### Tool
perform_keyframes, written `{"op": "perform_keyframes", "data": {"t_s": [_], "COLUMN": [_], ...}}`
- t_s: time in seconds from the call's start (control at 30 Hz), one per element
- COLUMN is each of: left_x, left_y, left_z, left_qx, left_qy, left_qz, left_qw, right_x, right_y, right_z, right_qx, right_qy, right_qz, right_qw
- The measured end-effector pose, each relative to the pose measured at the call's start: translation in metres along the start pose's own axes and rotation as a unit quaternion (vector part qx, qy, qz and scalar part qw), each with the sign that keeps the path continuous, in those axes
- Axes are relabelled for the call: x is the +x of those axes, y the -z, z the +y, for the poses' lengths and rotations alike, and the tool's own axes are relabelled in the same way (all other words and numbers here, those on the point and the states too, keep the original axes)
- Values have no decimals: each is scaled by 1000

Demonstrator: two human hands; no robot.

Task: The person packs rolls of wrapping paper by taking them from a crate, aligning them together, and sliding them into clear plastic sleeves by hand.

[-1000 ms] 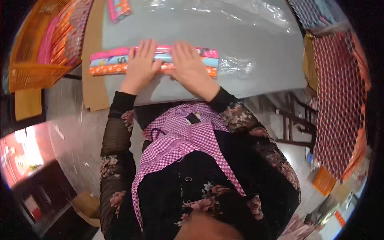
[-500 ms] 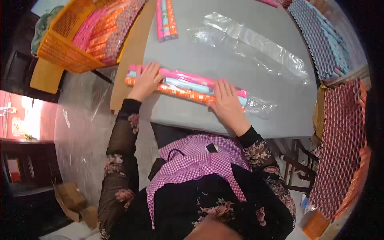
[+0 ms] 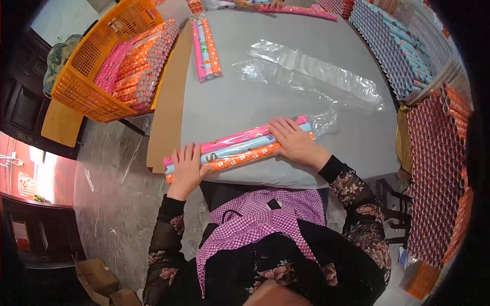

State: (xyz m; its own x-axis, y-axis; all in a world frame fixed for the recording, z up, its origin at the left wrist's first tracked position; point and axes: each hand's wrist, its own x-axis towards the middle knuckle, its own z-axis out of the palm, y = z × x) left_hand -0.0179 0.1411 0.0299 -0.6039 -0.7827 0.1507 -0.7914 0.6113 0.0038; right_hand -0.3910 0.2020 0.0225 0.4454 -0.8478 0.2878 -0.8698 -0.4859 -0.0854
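Note:
A bundle of three patterned wrapping-paper rolls [image 3: 237, 146], pink, light blue and orange, lies aslant near the table's front edge in a clear plastic sleeve. The sleeve's loose end [image 3: 324, 120] sticks out past the right end. My left hand [image 3: 187, 168] is closed over the left end, fingers across the rolls and thumb on the near side. Toward the other end, my right hand [image 3: 296, 141] grips the bundle the same way. Beyond them, empty clear sleeves [image 3: 326, 76] lie flat on the grey table [image 3: 229, 102].
Another three-roll bundle [image 3: 206, 51] lies at the back left. An orange basket [image 3: 97, 99] full of rolls stands to the left. Stacked blue rolls [image 3: 390, 51] and red-orange rolls [image 3: 436, 178] line the right side. Part of another person's hand [image 3: 273, 4] shows at the far edge.
The bundle has turned: its left end came nearer to me and its right end rose away. Both hands moved with it. The view has shifted, showing more of the table's far side.

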Motion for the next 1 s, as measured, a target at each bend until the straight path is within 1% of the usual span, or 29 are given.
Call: {"op": "perform_keyframes", "data": {"t_s": [0.13, 0.2, 0.27, 0.33, 0.4, 0.43, 0.5, 0.53, 0.6, 0.63, 0.7, 0.8, 0.83, 0.93, 1.0], "left_x": [1, 19, 51, 91, 141, 166, 214, 234, 264, 279, 299, 315, 318, 314, 309], "left_y": [1, 5, 9, 13, -4, -12, -21, -20, -14, -16, -30, -48, -51, -61, -59], "left_z": [-5, -8, -5, -1, -6, -9, -13, -13, -11, -13, -20, -34, -38, -49, -54], "left_qx": [-27, -14, -19, -13, 18, 16, 51, 42, 48, 45, 58, 74, 70, 57, 49], "left_qy": [7, -4, -11, -69, -114, -118, -93, -72, -30, -31, -11, -9, 10, 17, 27], "left_qz": [-27, -49, -52, 5, 81, 81, 139, 127, 70, 82, 56, 61, 26, 49, 46], "left_qw": [999, 999, 998, 998, 990, 990, 985, 988, 996, 995, 997, 995, 997, 997, 997], "right_x": [1, 3, 5, 7, 9, 9, 10, 10, 10, 11, 11, 13, 15, 16, 16], "right_y": [1, -1, -4, -6, -4, -1, -3, -3, 0, 2, 1, 0, 9, 8, 8], "right_z": [4, 7, 10, 11, 13, 13, 14, 13, 13, 14, 14, 16, 16, 18, 20], "right_qx": [-2, -2, -5, 0, 2, 13, 29, 21, 38, 26, 48, 59, 34, 57, 66], "right_qy": [26, 30, 38, 42, 43, 43, 47, 46, 37, 37, 44, 48, 51, 52, 54], "right_qz": [-15, -14, -26, -13, -1, -10, -10, -11, -44, -43, -37, -41, -68, -66, -57], "right_qw": [1000, 999, 999, 999, 999, 999, 998, 999, 998, 998, 997, 996, 996, 995, 995]}}
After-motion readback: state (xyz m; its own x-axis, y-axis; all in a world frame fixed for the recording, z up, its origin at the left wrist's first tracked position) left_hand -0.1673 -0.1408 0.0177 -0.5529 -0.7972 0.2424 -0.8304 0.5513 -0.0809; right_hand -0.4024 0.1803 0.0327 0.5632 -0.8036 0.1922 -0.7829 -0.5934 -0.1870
